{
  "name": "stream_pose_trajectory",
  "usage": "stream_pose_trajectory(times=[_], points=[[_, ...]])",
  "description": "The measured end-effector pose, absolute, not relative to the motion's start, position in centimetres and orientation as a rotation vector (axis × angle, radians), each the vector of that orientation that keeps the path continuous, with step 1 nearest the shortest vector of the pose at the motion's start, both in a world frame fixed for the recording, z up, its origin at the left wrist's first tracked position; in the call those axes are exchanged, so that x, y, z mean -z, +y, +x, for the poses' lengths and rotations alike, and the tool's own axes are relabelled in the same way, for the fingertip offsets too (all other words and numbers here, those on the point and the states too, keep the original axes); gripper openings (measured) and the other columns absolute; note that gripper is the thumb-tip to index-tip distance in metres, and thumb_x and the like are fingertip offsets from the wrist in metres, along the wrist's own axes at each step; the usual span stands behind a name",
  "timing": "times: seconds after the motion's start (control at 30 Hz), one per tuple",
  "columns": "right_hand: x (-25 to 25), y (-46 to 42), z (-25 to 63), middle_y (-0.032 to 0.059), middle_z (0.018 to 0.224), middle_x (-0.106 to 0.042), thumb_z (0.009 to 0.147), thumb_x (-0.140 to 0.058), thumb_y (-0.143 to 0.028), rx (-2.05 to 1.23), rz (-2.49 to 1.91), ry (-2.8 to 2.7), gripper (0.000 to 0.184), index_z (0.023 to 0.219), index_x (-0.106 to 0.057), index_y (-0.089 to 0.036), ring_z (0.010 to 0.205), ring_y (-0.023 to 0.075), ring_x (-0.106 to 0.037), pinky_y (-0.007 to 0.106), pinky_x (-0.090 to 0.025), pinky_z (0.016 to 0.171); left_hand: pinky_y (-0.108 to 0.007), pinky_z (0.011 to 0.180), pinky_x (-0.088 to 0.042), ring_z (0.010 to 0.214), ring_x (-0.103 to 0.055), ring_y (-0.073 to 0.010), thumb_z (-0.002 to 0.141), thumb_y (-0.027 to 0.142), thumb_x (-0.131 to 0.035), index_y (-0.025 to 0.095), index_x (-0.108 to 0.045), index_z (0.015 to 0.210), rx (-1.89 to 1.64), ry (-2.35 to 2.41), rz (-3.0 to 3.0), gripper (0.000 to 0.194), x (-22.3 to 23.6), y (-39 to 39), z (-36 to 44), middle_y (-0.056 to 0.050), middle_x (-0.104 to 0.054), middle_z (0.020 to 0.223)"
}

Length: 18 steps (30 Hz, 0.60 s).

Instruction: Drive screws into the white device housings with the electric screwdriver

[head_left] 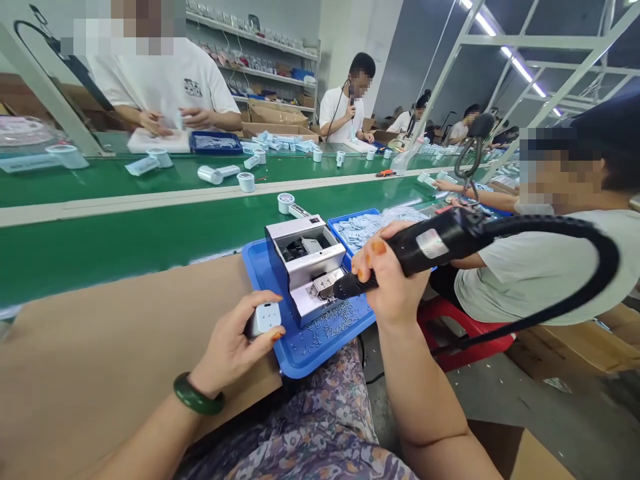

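Note:
My left hand point(231, 345) is closed around a small white plastic part point(265, 318) with little holes on its face, held over the brown cardboard sheet point(100, 347). My right hand point(387, 280) grips a black electric screwdriver point(430, 245) with a thick black cable point(595, 267) looping right. Its tip touches the outlet of a grey screw feeder box point(305, 267), which stands in a blue tray point(300, 353) strewn with small screws.
A green conveyor belt point(125, 233) runs behind, carrying white round parts point(246, 181). A second blue tray point(360, 227) of white pieces lies beyond the feeder. A person in a white shirt point(550, 267) sits at my right on a red stool; other workers sit across the belt.

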State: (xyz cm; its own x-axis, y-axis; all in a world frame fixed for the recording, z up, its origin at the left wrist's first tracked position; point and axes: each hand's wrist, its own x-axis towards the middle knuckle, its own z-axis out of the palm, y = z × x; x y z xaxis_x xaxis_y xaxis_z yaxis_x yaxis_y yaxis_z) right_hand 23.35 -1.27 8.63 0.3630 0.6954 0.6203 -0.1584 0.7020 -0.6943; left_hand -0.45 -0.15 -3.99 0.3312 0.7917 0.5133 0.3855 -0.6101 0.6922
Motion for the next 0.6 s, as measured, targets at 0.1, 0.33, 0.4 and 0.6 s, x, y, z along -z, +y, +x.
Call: stream_pose_trajectory(times=[0.1, 0.33, 0.4, 0.6], points=[[-7.5, -0.6, 22.8, -0.0119, 0.061, -0.054, 0.086, -0.08, -0.031, -0.579, -0.675, -1.07, 0.024, 0.09, -0.057, -0.024, 0.042, 0.0062, -0.052, 0.024, -0.047, 0.047, -0.026, 0.065, -0.055, 0.069, -0.066, -0.017, 0.1, 0.046, -0.065, 0.022, -0.067, 0.122, -1.232, 1.023, 2.128, 0.032, 4.1, -0.1, -0.8, -0.004, -0.074, 0.097], [-6.8, -0.5, 22.2, -0.0121, 0.06, -0.055, 0.076, -0.075, -0.018, -0.625, -0.799, -1.029, 0.021, 0.084, -0.056, -0.023, 0.042, 0.0055, -0.052, 0.024, -0.047, 0.049, -0.025, 0.061, -0.053, 0.065, -0.065, -0.0154, 0.102, 0.046, -0.065, 0.024, -0.066, 0.123, -1.247, 0.989, 2.14, 0.03, 4.0, -0.1, -1.0, -0.001, -0.071, 0.089], [-7.1, -0.7, 22.4, -0.0115, 0.059, -0.056, 0.077, -0.076, -0.019, -0.683, -0.85, -1.041, 0.021, 0.087, -0.058, -0.022, 0.043, 0.0059, -0.051, 0.024, -0.046, 0.049, -0.025, 0.061, -0.054, 0.066, -0.066, -0.0154, 0.103, 0.046, -0.064, 0.024, -0.066, 0.124, -1.258, 0.991, 2.154, 0.03, 4.1, -0.1, -1.0, -0.002, -0.072, 0.091], [-9.3, -2.2, 22.9, -0.0144, 0.055, -0.053, 0.086, -0.076, -0.027, -0.779, -0.627, -0.965, 0.023, 0.093, -0.054, -0.025, 0.04, 0.0057, -0.05, 0.023, -0.048, 0.05, -0.023, 0.064, -0.055, 0.07, -0.069, -0.0159, 0.102, 0.044, -0.066, 0.024, -0.066, 0.121, -1.247, 0.935, 2.221, 0.027, 3.2, -0.3, -0.3, -0.002, -0.074, 0.095]])
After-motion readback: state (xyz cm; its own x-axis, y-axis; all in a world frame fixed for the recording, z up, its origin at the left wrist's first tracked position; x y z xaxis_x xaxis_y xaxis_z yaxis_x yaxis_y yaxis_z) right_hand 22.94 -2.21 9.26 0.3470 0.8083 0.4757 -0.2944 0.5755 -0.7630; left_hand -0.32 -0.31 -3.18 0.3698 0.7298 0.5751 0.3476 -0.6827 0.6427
